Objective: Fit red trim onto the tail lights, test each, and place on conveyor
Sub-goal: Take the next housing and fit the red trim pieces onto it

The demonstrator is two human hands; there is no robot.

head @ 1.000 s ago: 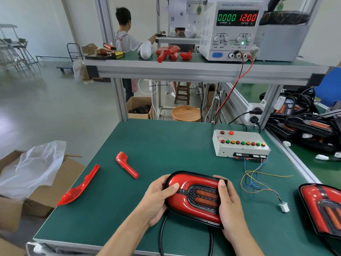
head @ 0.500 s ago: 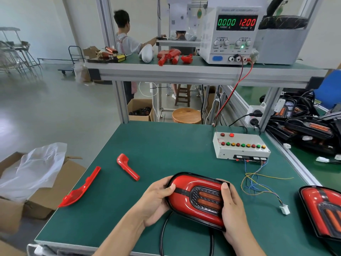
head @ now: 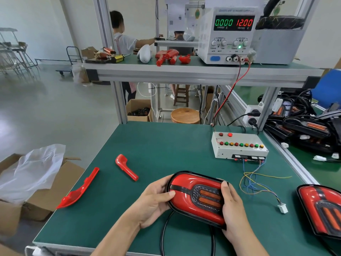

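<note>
Two hands are on the job in the head view, and I have both wrapped around the tail light (head: 198, 198) at the near middle of the green counter (head: 166, 145). My left hand (head: 153, 204) grips its rounded left end, thumb pressed on the red face; my right hand (head: 233, 206) holds the right end, fingers curled over the far edge beside the amber lamps. The red trim looks seated, so I judge this as the last pressing-home before testing. To do it well, I would squeeze evenly round the whole rim, check that no gap shows between red and black, and keep the black cable (head: 164, 230) trailing off the near edge free of kinks. The white connector (head: 283, 208) on the coloured wires lies just right of the light, within easy reach for the test box (head: 239, 148).

Counting: one light in hand, a second tail light (head: 323, 209) at the right edge, and a pile of black units (head: 302, 124) far right that I cannot count. Two loose red trim pieces lie left on the counter, a long one (head: 79, 189) and a short one (head: 126, 167). One power supply (head: 230, 34) reads zero current
</note>
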